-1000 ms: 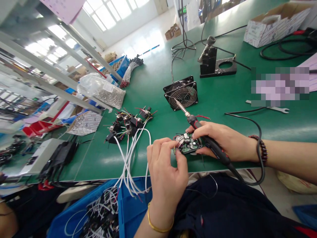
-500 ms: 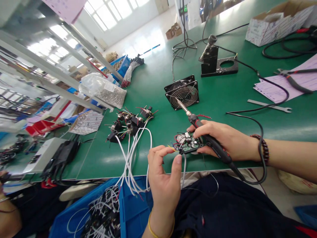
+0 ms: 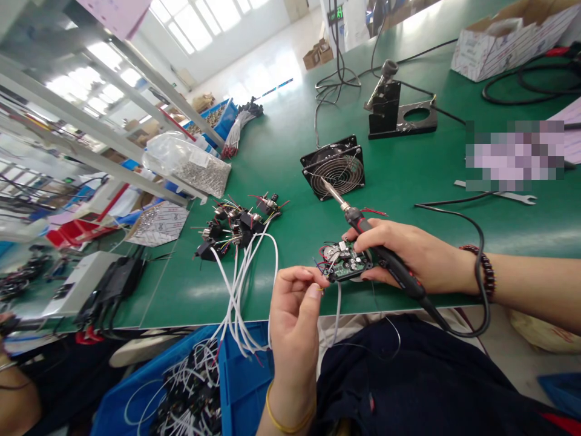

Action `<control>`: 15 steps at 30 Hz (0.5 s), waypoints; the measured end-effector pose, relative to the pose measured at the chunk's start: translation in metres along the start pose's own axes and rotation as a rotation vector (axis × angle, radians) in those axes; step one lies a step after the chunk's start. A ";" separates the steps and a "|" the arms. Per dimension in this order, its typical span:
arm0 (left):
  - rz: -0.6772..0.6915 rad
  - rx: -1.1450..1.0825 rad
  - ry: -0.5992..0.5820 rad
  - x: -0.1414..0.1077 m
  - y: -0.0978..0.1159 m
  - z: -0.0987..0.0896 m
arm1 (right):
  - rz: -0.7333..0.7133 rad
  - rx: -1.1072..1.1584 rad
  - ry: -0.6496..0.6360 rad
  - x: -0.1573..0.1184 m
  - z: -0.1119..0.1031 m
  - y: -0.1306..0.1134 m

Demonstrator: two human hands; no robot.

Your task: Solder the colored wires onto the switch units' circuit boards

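My right hand (image 3: 408,251) grips the black-and-red handle of a soldering iron (image 3: 363,223), whose metal tip points up and left, away from the work. Under those same fingers lies a small green circuit board (image 3: 347,264) with several fine coloured wires attached. My left hand (image 3: 294,321) hovers just left of the board, thumb and forefinger pinched on what looks like a thin wire, though it is mostly hidden. A white cable (image 3: 337,309) hangs down beside that hand. Nearby on the green bench (image 3: 290,157) lies a cluster of wired black connectors (image 3: 236,233) trailing white leads (image 3: 236,297).
A wire-filled blue crate (image 3: 245,375) sits at the bench's near edge. A wire-guard fan (image 3: 338,169), black iron stand (image 3: 385,112), flat wrench (image 3: 512,197), and black cable (image 3: 476,242) lie ahead. A co-worker's arm (image 3: 16,402) shows at lower left. A blurred patch covers the upper right.
My left hand has moved back from the board, down and left, with its fingers drawn together. The board and soldering iron have shifted only slightly.
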State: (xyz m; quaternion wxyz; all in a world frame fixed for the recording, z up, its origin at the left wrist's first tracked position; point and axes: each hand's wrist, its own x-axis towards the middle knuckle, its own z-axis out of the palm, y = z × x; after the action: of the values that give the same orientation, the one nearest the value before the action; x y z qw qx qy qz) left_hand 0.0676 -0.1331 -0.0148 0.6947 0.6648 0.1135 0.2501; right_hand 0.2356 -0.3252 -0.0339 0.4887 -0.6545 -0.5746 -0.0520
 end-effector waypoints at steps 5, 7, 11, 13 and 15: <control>-0.007 0.166 -0.050 0.006 0.005 0.004 | -0.004 0.000 0.001 -0.001 -0.001 -0.001; 0.035 0.222 -0.024 0.007 0.005 0.003 | -0.001 0.004 0.003 -0.001 -0.001 -0.001; 0.279 0.465 0.011 -0.002 -0.001 -0.007 | -0.001 0.001 0.014 -0.001 0.000 0.000; 0.533 0.720 -0.020 -0.008 -0.003 -0.013 | -0.009 0.004 0.016 0.000 0.000 0.001; 0.761 0.967 -0.067 -0.012 -0.003 -0.013 | -0.018 0.004 0.014 0.000 0.001 0.001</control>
State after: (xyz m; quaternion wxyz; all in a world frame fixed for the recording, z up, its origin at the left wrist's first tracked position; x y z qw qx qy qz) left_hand 0.0513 -0.1278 -0.0207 0.1798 0.9059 -0.0532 0.3797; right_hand 0.2360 -0.3242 -0.0346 0.4934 -0.6481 -0.5770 -0.0599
